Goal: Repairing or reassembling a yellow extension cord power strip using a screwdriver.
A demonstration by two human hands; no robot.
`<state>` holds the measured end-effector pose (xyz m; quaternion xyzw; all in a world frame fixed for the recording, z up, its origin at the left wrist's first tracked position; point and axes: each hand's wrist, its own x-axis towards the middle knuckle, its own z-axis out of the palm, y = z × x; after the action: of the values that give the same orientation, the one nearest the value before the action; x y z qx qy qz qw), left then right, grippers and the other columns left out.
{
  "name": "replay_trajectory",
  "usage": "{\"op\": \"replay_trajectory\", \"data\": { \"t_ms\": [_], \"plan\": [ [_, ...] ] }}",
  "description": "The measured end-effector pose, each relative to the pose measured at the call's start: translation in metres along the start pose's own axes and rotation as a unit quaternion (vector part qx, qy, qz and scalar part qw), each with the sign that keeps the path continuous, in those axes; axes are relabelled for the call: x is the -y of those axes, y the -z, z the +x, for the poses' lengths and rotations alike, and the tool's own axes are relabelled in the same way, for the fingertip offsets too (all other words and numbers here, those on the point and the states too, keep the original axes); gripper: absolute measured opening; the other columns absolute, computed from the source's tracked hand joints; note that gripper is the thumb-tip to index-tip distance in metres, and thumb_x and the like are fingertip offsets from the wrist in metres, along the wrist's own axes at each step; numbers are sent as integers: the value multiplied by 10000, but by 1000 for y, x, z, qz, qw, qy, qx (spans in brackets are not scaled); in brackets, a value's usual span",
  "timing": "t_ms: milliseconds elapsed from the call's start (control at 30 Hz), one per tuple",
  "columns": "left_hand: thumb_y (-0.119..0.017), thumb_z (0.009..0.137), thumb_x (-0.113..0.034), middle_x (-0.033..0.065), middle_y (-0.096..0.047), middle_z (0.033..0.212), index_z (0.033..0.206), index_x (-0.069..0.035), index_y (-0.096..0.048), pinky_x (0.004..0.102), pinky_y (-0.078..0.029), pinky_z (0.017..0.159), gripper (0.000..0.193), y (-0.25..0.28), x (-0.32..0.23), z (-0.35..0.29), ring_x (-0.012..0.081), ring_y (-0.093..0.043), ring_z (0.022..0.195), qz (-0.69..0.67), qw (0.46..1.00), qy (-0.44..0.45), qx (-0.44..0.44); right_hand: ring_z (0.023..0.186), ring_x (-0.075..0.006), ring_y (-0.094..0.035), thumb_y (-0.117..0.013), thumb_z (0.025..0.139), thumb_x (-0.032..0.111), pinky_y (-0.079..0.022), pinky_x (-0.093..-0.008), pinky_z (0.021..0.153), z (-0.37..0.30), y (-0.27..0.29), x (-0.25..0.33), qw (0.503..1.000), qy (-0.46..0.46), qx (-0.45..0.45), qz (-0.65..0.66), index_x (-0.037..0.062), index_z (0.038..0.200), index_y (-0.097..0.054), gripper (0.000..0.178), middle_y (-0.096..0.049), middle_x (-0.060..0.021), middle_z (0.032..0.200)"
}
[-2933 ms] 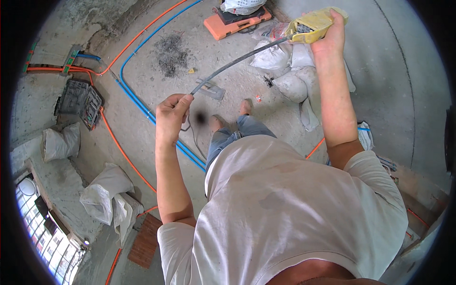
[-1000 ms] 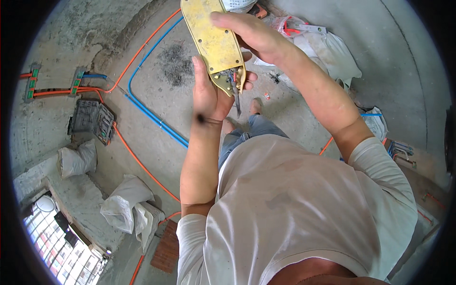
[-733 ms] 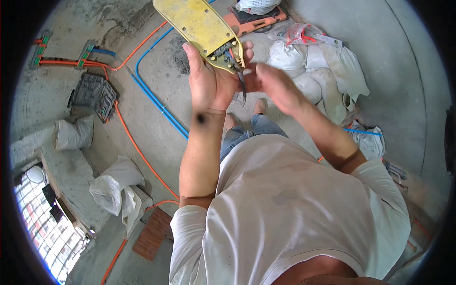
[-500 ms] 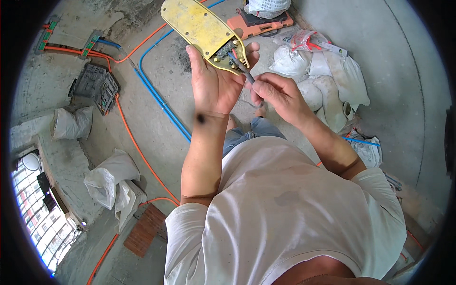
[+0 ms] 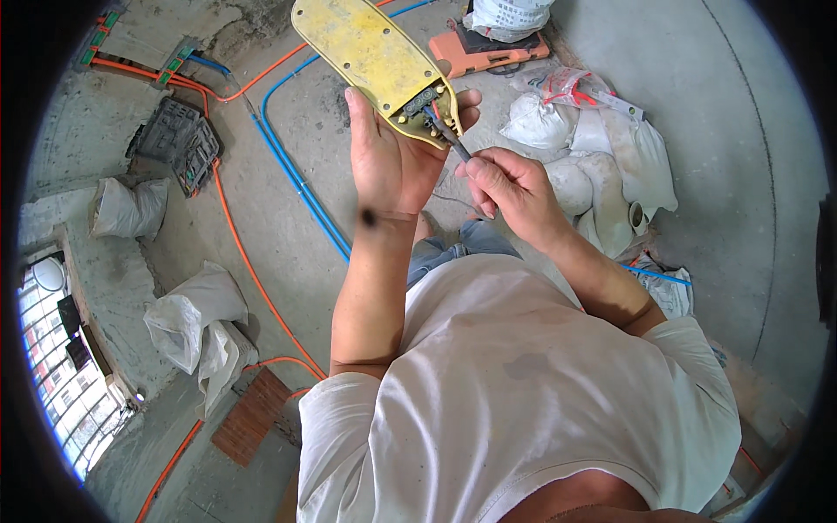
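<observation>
A long yellow casing, like a power strip turned back side up (image 5: pixel 370 54), lies across my left hand (image 5: pixel 392 161). The thumb stands along its left edge and fingertips curl round its right edge. Its near end lies uncovered, showing dark terminals (image 5: pixel 420 101), small posts, and red and blue wires. A dark cable (image 5: pixel 453 142) runs from these wires out of that end. My right hand (image 5: pixel 510 185) pinches the cable between thumb and forefinger, just outside the casing. Whether the wire ends sit in the terminals I cannot make out.
Blue pipes (image 5: pixel 292 174) and an orange pipe (image 5: pixel 231 227) run along the concrete floor. White sacks (image 5: pixel 602 166) are heaped at the right, near an orange case (image 5: pixel 488 57). An opened dark tool case (image 5: pixel 179 144) and a pale sack (image 5: pixel 196 314) lie at the left.
My right hand has shifted slightly right and down along the cable, its fingers closer together. The casing has tipped a little and its near end sits slightly lower in view.
</observation>
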<state>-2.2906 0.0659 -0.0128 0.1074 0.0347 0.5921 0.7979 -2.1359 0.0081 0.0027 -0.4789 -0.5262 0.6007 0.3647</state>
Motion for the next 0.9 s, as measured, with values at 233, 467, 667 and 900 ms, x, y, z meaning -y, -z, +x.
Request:
{"op": "replay_trajectory", "data": {
  "t_ms": [233,467,667,900],
  "plan": [
    [-165,954,-579,217,-495,1278,1365,-53,-365,510,-490,870,697,3,-2,1,443,-545,1052,5,1000,4,-4,510,-25,-413,-487,974,200,-322,-195,440,1,-3,-10,1000,21,-15,13,19,925,-638,241,-499,21,609],
    [-192,956,-567,213,-489,1290,1361,-24,-337,516,-484,872,693,1,-3,2,474,-550,1038,-56,998,14,25,508,-26,-408,-486,974,193,-325,-197,443,1,-4,-5,999,23,-16,16,20,924,-637,235,-496,19,603],
    [-190,956,-565,217,-474,1308,1376,-23,-317,522,-475,887,697,4,-2,0,480,-542,1051,-75,996,17,34,524,-64,-417,-480,981,213,-361,-214,477,-1,-3,-1,1000,3,3,6,-23,961,-600,266,-475,4,617],
    [-184,951,-584,199,-495,1276,1361,-50,-359,415,-532,745,695,-12,4,-3,402,-562,1014,26,997,-1,-75,503,-28,-409,-496,968,192,-328,-199,442,-4,-5,0,1000,10,-18,24,16,907,-627,227,-494,21,596]
  ]
}}
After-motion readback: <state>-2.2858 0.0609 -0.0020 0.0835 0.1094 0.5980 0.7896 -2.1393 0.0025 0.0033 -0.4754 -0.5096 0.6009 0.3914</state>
